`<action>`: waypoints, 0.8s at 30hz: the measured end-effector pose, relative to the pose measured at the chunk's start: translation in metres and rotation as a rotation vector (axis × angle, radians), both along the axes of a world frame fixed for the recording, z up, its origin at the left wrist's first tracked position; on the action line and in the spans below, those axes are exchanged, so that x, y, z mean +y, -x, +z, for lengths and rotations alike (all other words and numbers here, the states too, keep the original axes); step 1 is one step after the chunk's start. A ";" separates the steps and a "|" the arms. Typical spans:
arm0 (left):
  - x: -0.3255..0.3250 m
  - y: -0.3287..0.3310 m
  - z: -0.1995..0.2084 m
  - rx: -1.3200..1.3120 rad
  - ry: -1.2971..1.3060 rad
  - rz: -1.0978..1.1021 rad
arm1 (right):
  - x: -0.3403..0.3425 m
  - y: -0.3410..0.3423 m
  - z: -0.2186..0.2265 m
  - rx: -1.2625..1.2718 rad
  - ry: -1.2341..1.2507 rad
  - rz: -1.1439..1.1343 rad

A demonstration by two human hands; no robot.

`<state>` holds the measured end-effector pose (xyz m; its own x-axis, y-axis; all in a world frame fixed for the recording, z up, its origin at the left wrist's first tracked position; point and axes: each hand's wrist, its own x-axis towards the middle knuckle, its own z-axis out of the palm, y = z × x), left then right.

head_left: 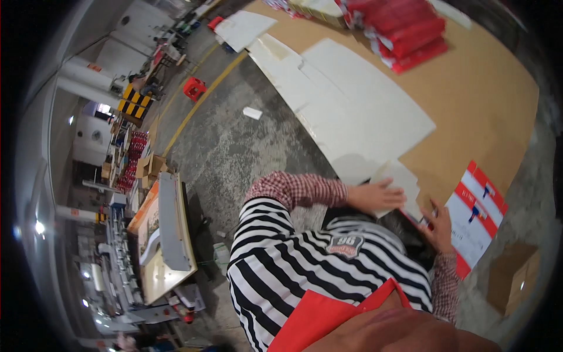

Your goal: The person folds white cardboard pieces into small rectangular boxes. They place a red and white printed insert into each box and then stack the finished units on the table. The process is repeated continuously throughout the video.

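My left hand (376, 197) reaches across my front with its fingers stretched out flat over the white sheet (375, 105) at the table's near edge. It appears to hold nothing. My right hand (437, 227) is a little to its right at the same edge, with its fingers apart and slightly bent. A small red and white edge shows by its fingertips; what it belongs to is hidden. Just right of that hand lies a flat red and white printed card piece (476, 211) with blue pictures, jutting past the table's edge.
The brown tabletop (492, 94) holds a stack of red and white printed pieces (404, 35) at its far side. An open cardboard box (513, 276) stands at lower right. A machine with a tilted panel (170, 234), a red stool (194, 88) and a yellow floor line are to the left.
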<state>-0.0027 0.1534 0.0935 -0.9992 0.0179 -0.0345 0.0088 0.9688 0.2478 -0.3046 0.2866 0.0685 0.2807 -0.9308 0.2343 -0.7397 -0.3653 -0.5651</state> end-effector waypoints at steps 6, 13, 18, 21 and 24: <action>0.000 0.024 -0.041 0.526 -0.390 0.856 | 0.017 0.021 -0.007 -0.063 -0.058 -0.068; 0.053 0.055 -0.017 0.822 -0.954 1.529 | 0.019 0.015 -0.001 -0.130 -0.087 -0.066; 0.052 0.068 -0.002 1.072 -1.344 1.581 | 0.020 0.011 -0.003 -0.123 -0.043 -0.062; 0.058 0.083 0.005 1.043 -1.341 1.389 | 0.021 0.012 -0.007 -0.139 -0.020 -0.065; 0.054 0.097 -0.021 0.698 -0.523 0.664 | 0.020 0.013 -0.001 -0.082 0.021 -0.041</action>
<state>-0.0995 0.2077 0.0728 -0.6118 -0.6840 0.3973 -0.1783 0.6086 0.7732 -0.3181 0.3068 0.0672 0.2219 -0.9356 0.2747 -0.7058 -0.3485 -0.6168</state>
